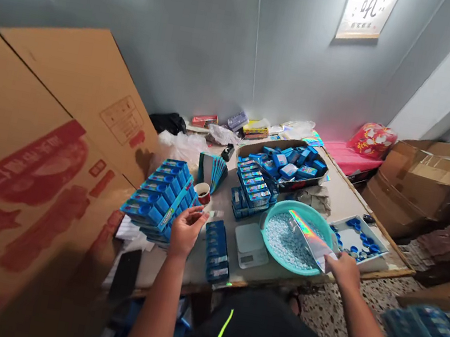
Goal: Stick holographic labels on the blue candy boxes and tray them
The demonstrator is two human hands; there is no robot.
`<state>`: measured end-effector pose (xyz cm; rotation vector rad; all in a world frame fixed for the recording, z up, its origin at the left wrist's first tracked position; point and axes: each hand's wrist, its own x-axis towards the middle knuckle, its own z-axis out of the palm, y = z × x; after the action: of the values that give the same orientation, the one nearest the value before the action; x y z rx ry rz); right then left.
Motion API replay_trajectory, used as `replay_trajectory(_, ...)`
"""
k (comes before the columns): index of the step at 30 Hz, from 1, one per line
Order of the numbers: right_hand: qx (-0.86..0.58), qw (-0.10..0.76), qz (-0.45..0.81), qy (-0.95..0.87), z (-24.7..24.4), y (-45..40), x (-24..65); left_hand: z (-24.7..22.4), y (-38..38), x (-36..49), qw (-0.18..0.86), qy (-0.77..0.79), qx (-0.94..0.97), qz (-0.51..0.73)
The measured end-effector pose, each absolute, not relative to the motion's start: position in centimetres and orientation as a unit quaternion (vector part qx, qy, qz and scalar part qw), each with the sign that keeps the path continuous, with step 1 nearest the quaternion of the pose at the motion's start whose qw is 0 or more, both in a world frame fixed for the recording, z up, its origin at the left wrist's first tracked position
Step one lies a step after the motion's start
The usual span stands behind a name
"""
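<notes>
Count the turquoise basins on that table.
1: the turquoise basin, between the pale scale and the white tray, with the right hand at its edge; clutter could hide another.

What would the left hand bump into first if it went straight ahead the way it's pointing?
Probably the red paper cup, just ahead of the left hand along the line of its forearm. One picture doesn't show the hand's height clearly, so it might pass above the cup instead.
</notes>
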<state>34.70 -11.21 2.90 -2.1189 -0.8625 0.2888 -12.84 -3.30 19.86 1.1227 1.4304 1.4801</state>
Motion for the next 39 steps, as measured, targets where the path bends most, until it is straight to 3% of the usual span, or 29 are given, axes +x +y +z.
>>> replay_trajectory(2, -0.839, 0.333, 0.014, -0.430, 4.8, -10.0, 33.3, 18.5, -3.9, -12.6, 0.400, 0.572, 0.413, 0.585)
replay_trajectory(5, -0.718, 0.386, -0.019, -0.579, 7.9, -7.9, 28.3, 16.6, -4.8, -12.2, 0.417, 0.589, 0.372, 0.584)
replay_trajectory(7, -0.611, 0.426, 0.083, -0.662, 9.5, -6.4, 23.6, 15.4, -5.4, -11.8, 0.429, 0.600, 0.348, 0.579)
replay_trajectory(9, -0.513, 0.429, 0.267, -0.694, 10.4, -5.2, 18.6, 14.1, -5.9, -11.4, 0.443, 0.609, 0.326, 0.572)
replay_trajectory(12, -0.496, 0.350, 0.542, -0.581, 10.1, -3.6, 12.5, 12.1, -6.6, -10.8, 0.464, 0.623, 0.319, 0.543)
replay_trajectory(15, -0.487, 0.292, 0.656, -0.497, 8.5, -2.5, 9.0, 10.0, -7.4, -10.3, 0.474, 0.643, 0.325, 0.506)
replay_trajectory(25, -0.548, 0.284, 0.657, -0.432, 1.6, -2.8, 5.1, 4.8, -8.2, -12.3, 0.433, 0.721, 0.370, 0.393)
replay_trajectory(33, -0.573, 0.308, 0.627, -0.429, -0.3, -3.8, 5.5, 3.8, -7.5, -12.0, 0.388, 0.757, 0.442, 0.285)
replay_trajectory(39, -0.606, 0.344, 0.600, -0.394, -1.6, -4.4, 5.1, 3.9, -6.7, -11.8, 0.374, 0.762, 0.453, 0.273)
